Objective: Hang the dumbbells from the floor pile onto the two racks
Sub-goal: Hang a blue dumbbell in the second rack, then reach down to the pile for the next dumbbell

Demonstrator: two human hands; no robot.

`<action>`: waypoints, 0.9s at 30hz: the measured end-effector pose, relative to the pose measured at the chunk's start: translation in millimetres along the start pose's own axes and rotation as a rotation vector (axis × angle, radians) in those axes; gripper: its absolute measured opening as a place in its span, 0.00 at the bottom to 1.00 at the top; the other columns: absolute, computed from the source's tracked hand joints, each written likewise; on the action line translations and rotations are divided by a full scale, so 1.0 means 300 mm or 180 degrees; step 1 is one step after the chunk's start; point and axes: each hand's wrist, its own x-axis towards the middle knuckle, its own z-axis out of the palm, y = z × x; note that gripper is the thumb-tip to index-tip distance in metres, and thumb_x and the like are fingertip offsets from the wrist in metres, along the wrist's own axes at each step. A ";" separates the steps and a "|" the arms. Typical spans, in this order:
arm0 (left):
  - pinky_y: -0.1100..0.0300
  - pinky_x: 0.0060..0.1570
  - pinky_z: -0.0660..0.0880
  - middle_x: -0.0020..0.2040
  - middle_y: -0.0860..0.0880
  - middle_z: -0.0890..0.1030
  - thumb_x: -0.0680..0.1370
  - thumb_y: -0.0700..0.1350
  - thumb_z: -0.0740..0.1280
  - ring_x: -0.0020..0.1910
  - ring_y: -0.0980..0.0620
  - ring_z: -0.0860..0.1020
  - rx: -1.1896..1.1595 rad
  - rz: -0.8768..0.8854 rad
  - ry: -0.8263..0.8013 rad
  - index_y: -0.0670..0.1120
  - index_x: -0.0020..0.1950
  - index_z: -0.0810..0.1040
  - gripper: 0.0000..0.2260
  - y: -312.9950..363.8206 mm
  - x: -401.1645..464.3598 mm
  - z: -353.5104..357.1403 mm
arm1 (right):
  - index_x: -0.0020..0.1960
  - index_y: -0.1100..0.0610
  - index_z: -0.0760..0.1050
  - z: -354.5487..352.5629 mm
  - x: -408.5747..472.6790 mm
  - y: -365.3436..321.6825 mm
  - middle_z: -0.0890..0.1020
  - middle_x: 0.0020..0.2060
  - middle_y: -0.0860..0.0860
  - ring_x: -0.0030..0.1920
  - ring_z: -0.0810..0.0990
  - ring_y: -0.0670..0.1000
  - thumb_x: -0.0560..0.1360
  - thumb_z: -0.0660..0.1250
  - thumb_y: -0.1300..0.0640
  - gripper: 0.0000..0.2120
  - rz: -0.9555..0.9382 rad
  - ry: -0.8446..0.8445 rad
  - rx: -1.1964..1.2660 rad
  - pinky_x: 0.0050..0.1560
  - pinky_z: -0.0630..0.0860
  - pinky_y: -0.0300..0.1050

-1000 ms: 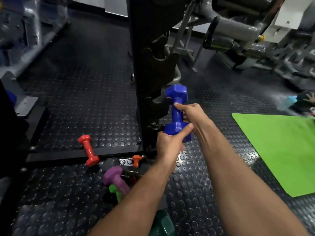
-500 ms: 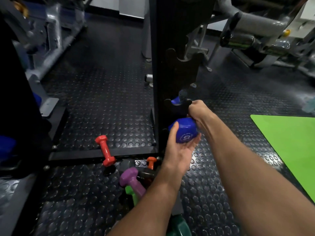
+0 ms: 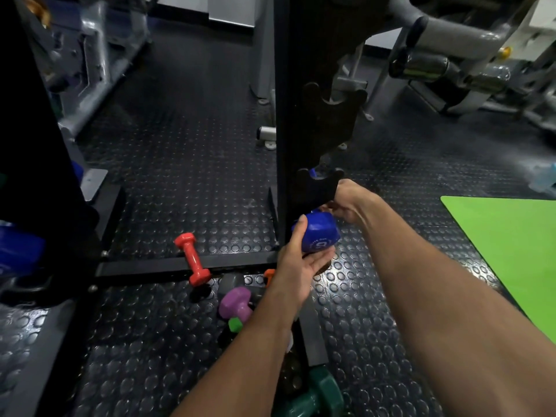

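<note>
**Blue dumbbell held at the rack's lowest cradle**

Both hands are on the blue dumbbell (image 3: 317, 233) just right of frame centre, hard against the black rack (image 3: 288, 121). The left hand (image 3: 296, 266) cups the near head from below: palm up, thumb lying along the head's left face, fingers curled under it. The white number printed on that head faces the camera. The right hand (image 3: 349, 203), at about 1 o'clock from the left, is curled in against the bar just above the near head, right beside the lower cradle (image 3: 319, 188); its fingertips are hidden behind the cradle plate, so how tightly it grips cannot be told. A sliver of blue shows in the notch of that cradle, which looks like the far head. The upper cradle (image 3: 331, 115) stands at 12 o'clock from it.

On the studded rubber floor (image 3: 180, 145), the pile lies at 7 o'clock from the left hand. The red dumbbell (image 3: 192, 258) lies across the rack's base bar (image 3: 180, 264). The purple dumbbell (image 3: 236, 302) sits just beside the left forearm, with a green head (image 3: 235, 325) below it and an orange end (image 3: 269, 273) above. A dark green dumbbell (image 3: 313, 395) lies at the bottom edge, at 6 o'clock.

A green mat (image 3: 511, 251) covers the floor at 3 o'clock. Grey machines (image 3: 451, 55) stand at 1 o'clock.
</note>
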 end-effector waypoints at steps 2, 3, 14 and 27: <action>0.43 0.66 0.78 0.64 0.37 0.81 0.74 0.60 0.74 0.58 0.39 0.85 0.0189 -0.0036 -0.0026 0.43 0.70 0.74 0.31 0.015 0.003 -0.015 | 0.41 0.59 0.79 0.004 -0.019 0.010 0.80 0.35 0.53 0.33 0.74 0.47 0.79 0.66 0.67 0.10 -0.0052 0.0032 0.0123 0.39 0.73 0.44; 0.44 0.66 0.78 0.64 0.37 0.81 0.73 0.60 0.74 0.57 0.40 0.85 0.0331 -0.0042 -0.0019 0.44 0.70 0.74 0.32 0.023 0.002 -0.022 | 0.41 0.59 0.81 0.006 -0.028 0.016 0.80 0.34 0.52 0.32 0.74 0.47 0.79 0.65 0.67 0.11 -0.0078 0.0058 0.0197 0.39 0.73 0.43; 0.45 0.58 0.83 0.54 0.39 0.86 0.83 0.63 0.60 0.54 0.42 0.86 0.1871 -0.0217 0.0219 0.40 0.64 0.77 0.27 0.007 -0.051 -0.158 | 0.58 0.61 0.80 -0.035 -0.177 0.261 0.84 0.47 0.55 0.45 0.83 0.53 0.82 0.65 0.59 0.08 0.0021 0.1248 0.0696 0.51 0.80 0.49; 0.52 0.33 0.80 0.35 0.44 0.83 0.83 0.50 0.66 0.30 0.45 0.83 0.3456 -0.0478 0.0375 0.46 0.43 0.79 0.12 -0.223 -0.281 -0.222 | 0.58 0.64 0.80 0.055 -0.385 0.814 0.79 0.38 0.55 0.32 0.73 0.49 0.80 0.68 0.56 0.12 0.1405 0.0519 -0.0603 0.29 0.72 0.42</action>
